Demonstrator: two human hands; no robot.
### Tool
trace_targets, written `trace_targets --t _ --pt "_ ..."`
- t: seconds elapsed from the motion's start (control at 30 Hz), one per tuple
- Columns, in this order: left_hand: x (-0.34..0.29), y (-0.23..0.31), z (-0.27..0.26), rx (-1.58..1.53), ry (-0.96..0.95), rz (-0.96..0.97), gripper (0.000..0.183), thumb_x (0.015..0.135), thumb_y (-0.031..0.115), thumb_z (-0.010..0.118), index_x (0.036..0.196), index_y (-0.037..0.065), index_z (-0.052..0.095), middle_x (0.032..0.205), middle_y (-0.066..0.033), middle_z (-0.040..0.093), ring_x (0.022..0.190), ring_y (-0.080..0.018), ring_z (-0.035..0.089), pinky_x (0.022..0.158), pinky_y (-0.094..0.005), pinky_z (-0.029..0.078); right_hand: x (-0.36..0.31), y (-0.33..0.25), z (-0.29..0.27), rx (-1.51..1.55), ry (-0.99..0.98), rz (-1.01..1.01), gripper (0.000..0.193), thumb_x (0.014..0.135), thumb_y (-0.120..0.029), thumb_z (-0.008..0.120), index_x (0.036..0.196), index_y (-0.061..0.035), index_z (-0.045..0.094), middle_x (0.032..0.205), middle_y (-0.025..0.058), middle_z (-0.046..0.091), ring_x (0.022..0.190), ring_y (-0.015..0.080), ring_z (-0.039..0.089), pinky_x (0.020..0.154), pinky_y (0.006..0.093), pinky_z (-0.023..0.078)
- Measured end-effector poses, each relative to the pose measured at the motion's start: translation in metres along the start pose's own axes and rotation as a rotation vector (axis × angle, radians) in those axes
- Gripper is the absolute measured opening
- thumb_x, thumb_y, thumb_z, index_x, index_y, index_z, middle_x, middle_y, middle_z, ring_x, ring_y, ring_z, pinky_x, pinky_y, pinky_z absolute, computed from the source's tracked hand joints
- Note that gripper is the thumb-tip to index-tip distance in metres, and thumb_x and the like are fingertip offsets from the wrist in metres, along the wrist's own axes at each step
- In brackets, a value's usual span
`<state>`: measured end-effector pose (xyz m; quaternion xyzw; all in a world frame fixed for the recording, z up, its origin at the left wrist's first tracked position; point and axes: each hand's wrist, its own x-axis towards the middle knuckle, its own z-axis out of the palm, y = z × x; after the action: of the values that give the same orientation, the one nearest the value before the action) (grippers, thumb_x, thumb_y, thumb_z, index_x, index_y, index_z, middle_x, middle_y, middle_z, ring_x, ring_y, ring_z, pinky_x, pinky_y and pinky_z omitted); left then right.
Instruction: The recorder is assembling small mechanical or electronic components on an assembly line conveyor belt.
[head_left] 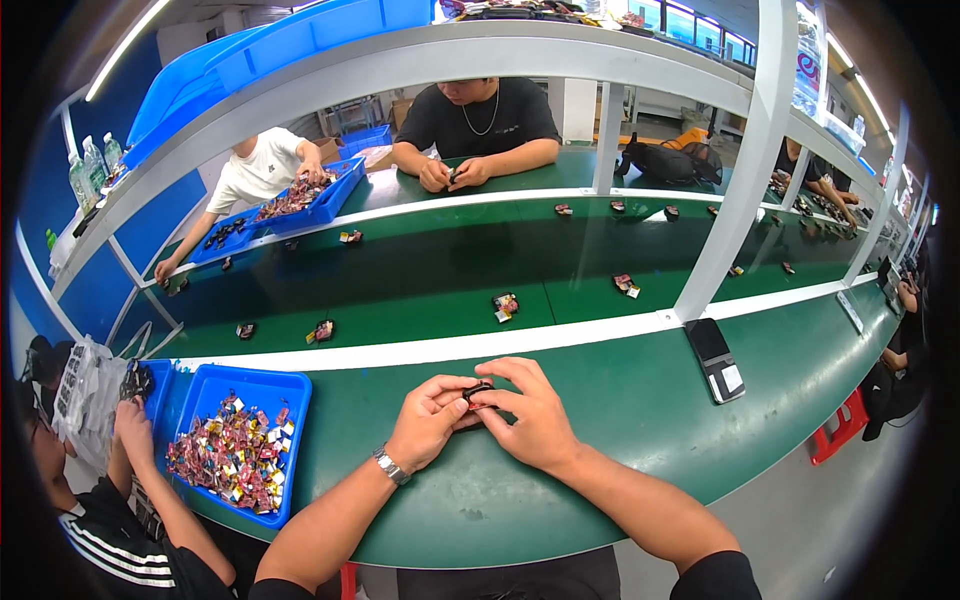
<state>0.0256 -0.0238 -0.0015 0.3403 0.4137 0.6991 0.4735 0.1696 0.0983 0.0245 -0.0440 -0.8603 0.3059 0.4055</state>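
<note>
Both my hands meet above the green table, close to its middle. A small black part with a bit of red at its lower side (478, 394) is pinched between them; its exact kind is too small to tell. My left hand (432, 418), with a metal watch on the wrist, grips it from the left with thumb and fingers. From the right, my right hand (528, 415) holds the same part, its index finger arched over the top. The fingers cover much of the part.
Left of my hands stands a blue tray (305, 400) full of small red-and-yellow parts. Beyond a white rail (420, 348), similar pieces lie on a green belt (420, 270). A dark phone-like device (712, 358) lies at right. White posts rise ahead; co-workers sit opposite and at left.
</note>
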Motion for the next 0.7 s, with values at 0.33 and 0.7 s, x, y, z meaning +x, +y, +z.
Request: trace_targets --t 0.33,0.7 --pt "-0.002 -0.005 0.008 0.048 0.091 -0.001 0.028 0.098 0.005 0.054 0.125 0.000 0.051 0.131 -0.0143 0.057 0.116 -0.0210 0.060 0.097 -0.0362 0.054 -0.001 0.000 0.002 0.092 -0.035 0.049 0.022 0.073 0.000 0.074 0.093 -0.0086 0.074 0.122 0.0077 0.064 0.119 0.0301 0.054 0.095 0.0393 0.048" --pt "0.001 -0.002 0.004 0.011 0.078 0.017 0.029 0.100 0.003 0.047 0.129 -0.001 0.049 0.123 -0.0120 0.060 0.113 -0.0188 0.061 0.096 -0.0351 0.054 0.014 -0.006 0.006 -0.064 0.078 -0.080 0.018 0.074 0.001 0.072 0.092 -0.0042 0.068 0.105 0.0107 0.061 0.095 0.0292 0.059 0.077 0.0361 0.052"
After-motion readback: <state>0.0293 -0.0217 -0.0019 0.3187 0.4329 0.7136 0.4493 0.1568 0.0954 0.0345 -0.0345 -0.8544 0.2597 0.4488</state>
